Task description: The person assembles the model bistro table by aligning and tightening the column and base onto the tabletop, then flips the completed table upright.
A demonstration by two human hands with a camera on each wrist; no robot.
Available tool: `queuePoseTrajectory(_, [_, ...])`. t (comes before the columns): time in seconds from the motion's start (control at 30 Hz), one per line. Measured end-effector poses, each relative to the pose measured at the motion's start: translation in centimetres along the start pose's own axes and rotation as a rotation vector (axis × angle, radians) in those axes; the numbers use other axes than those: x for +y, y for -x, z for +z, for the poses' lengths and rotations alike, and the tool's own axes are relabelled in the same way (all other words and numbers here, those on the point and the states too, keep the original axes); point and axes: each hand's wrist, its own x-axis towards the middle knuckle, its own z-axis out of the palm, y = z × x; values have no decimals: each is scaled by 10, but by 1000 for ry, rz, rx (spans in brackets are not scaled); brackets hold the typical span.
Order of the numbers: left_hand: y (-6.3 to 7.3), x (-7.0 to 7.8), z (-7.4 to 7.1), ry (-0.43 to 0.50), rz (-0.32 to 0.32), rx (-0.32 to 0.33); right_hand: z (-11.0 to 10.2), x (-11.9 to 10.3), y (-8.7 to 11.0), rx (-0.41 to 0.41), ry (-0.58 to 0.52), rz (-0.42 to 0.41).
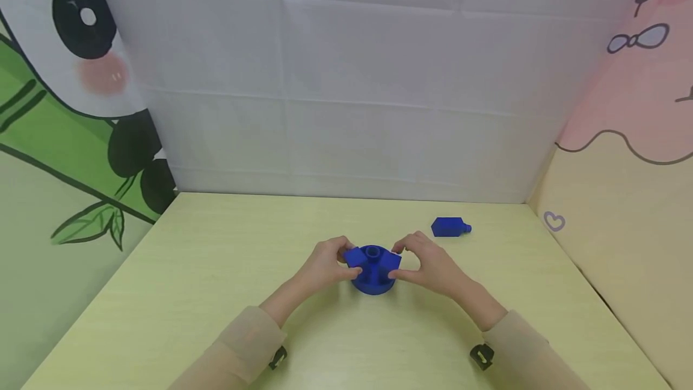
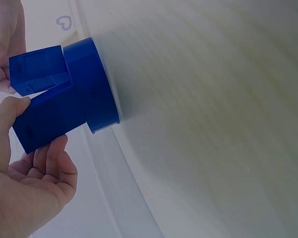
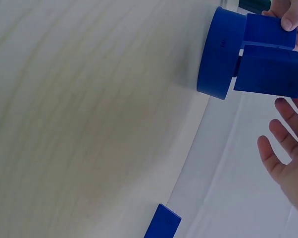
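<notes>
A round blue base [image 1: 373,287] stands on the table with a small ring-shaped socket at its top. Two angular blue blocks rise out of it, leaning apart. On the left one, the left block [image 1: 354,256], my left hand [image 1: 326,262] has thumb and fingers at opposite sides, pinching it. My right hand [image 1: 435,265] pinches the right block [image 1: 391,260] between thumb and index finger, its other fingers [image 3: 286,136] spread loose in the right wrist view. The left wrist view shows both blocks seated side by side against the round base [image 2: 92,87].
Another blue block [image 1: 448,227] with a short peg on its right end lies on the table [image 1: 243,245], behind and right of the hands. A white wall sheet [image 1: 352,95] closes off the back. Printed panels stand at both sides.
</notes>
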Motion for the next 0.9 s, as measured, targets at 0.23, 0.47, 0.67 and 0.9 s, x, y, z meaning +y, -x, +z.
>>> queuePoseTrajectory(0.23, [0, 0, -1, 0, -4, 0, -10, 8, -3, -125, -131, -189])
queuePoseTrajectory(0.47, [0, 1, -1, 6, -13, -1, -8, 11, -8, -184, -134, -319])
queuePoseTrajectory(0.67, [1, 2, -1, 5, -20, 0, -7, 9, -10, -182, -115, -260])
queuePoseTrajectory(0.9, [2, 5, -2, 0, -30, -6, 2, 7, -12, -104, -74, -82])
